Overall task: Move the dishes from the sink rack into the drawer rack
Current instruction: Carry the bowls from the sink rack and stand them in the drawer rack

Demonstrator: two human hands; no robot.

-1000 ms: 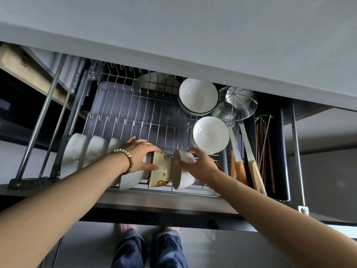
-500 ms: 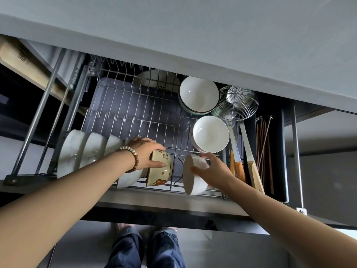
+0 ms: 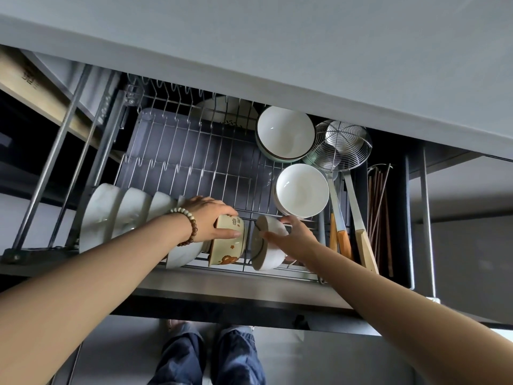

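White bowl (image 3: 268,250) has shifted toward 9 o'clock since half a second ago. It now stands on edge just beside the patterned bowl (image 3: 228,247) at the drawer rack's (image 3: 194,162) 6 o'clock rail. Right hand (image 3: 294,237) curls round it; left hand (image 3: 209,219) still grips the patterned bowl.

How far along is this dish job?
White bowls stand on edge in the drawer rack, front left; two bowl stacks sit at right. The left hand grips a patterned bowl, the right hand a plain bowl, both at the front row. What remains is unknown: the sink rack is out of view.
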